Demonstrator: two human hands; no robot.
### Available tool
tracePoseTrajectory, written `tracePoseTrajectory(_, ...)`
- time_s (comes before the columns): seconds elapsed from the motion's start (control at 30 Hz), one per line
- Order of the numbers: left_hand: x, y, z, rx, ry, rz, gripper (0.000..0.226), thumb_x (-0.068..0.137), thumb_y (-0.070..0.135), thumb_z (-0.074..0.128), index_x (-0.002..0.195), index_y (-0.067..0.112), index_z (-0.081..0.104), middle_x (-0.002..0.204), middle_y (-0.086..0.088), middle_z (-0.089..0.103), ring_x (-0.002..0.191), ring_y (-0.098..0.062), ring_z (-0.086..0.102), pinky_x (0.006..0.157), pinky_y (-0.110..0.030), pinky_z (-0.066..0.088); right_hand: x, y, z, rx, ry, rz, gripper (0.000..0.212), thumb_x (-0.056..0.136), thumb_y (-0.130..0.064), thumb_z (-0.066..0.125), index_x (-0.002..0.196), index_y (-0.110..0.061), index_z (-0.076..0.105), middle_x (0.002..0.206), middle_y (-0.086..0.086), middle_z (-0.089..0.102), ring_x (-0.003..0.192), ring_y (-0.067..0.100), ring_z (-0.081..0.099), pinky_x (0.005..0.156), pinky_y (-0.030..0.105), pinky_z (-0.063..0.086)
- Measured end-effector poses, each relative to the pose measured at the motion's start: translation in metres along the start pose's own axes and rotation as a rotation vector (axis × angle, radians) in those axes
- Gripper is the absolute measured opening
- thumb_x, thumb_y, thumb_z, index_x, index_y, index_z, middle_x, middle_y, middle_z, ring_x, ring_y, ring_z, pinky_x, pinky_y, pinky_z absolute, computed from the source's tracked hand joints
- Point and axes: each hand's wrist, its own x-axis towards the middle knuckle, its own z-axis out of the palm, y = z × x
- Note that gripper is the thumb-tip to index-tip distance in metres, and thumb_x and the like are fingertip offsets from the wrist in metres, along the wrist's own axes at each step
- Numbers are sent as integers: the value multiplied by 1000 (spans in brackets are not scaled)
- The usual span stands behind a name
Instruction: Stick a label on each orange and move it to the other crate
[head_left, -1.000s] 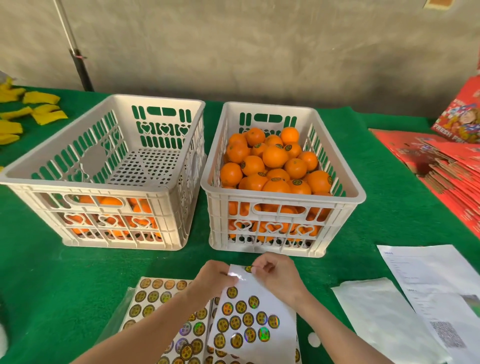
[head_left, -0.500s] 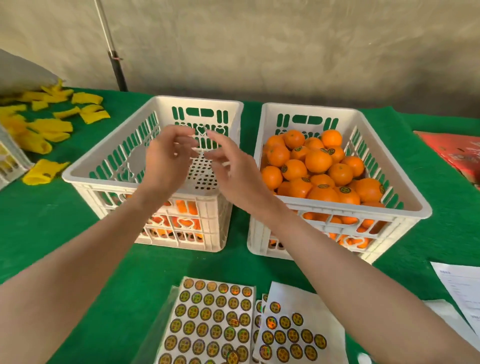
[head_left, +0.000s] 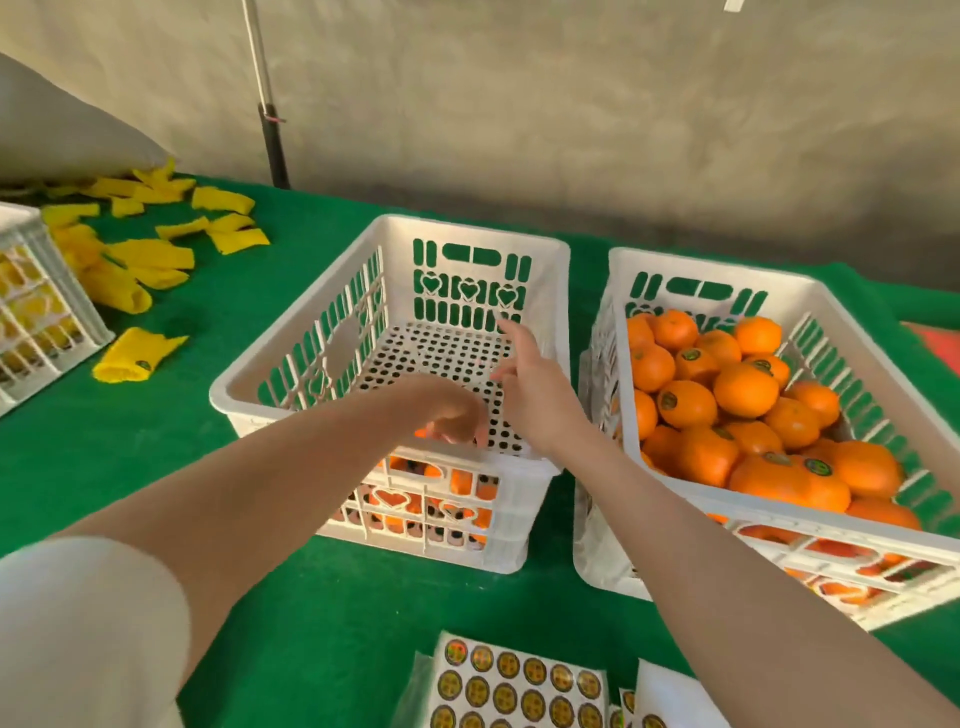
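Two white slotted crates stand side by side on green cloth. The right crate (head_left: 779, 512) is heaped with oranges (head_left: 737, 389), several bearing round labels. The left crate (head_left: 291, 364) shows a bare perforated floor at the back, and oranges (head_left: 462, 480) show through its near wall. My left hand (head_left: 447, 410) dips inside that near wall, its fingers curled down over an orange (head_left: 423, 433) that is mostly hidden. My right hand (head_left: 535, 395) hovers over the same crate with the index finger pointing forward; I see no label on it. Label sheets (head_left: 519, 680) lie at the near edge.
Yellow foam sleeves (head_left: 150, 254) are scattered at the back left, beside another white crate (head_left: 31, 312) holding yellow things. A dark pole (head_left: 270, 130) stands behind the table against a grey wall. Green cloth lies bare between the crates and the label sheets.
Both hands left the label sheet and rose over the left crate. Since then my left hand has dropped inside its near wall, and my right hand has stretched its index finger forward.
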Motion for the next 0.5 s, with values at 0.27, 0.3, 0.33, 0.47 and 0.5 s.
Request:
tracePoseTrajectory(0.27, 52, -9, 15, 116, -90, -40, 38, 98, 22, 46, 131, 5, 49, 136, -15, 50, 123, -31, 49, 105, -44, 39, 4, 1, 3, -31, -36, -24, 76, 88, 5, 46, 149, -26, 12, 90, 15, 67, 84, 30, 64, 78, 50, 53)
tracePoseTrajectory(0.3, 54, -10, 16, 103, -91, -19, 35, 99, 19, 43, 130, 3, 49, 136, -16, 49, 121, -30, 49, 106, -43, 39, 4, 1, 2, -25, -30, -25, 76, 88, 5, 46, 149, -25, 13, 91, 14, 67, 84, 29, 63, 78, 49, 53)
tracePoseTrajectory(0.33, 53, -10, 15, 76, -86, 1, 35, 99, 17, 44, 131, 3, 48, 137, -15, 48, 119, -28, 51, 105, -42, 40, 4, 1, 2, -17, -15, -26, 76, 88, 5, 47, 149, -26, 13, 93, 12, 66, 85, 27, 63, 79, 46, 53)
tracePoseTrajectory(0.47, 23, -24, -9, -235, 32, 136, 65, 84, 9, 69, 141, 18, 39, 128, -6, 51, 103, -22, 62, 80, -28, 53, 4, 3, -2, 83, 129, 1, 80, 89, 5, 50, 149, -31, 11, 105, -2, 56, 80, 8, 57, 68, 19, 47)
tracePoseTrajectory(0.5, 8, -29, -15, -409, 85, 195, 64, 80, 9, 73, 135, 22, 43, 122, -4, 55, 98, -20, 64, 73, -24, 53, 4, 3, -2, 113, 176, -1, 78, 89, 5, 49, 149, -31, 13, 108, -2, 55, 80, 5, 55, 67, 13, 42)
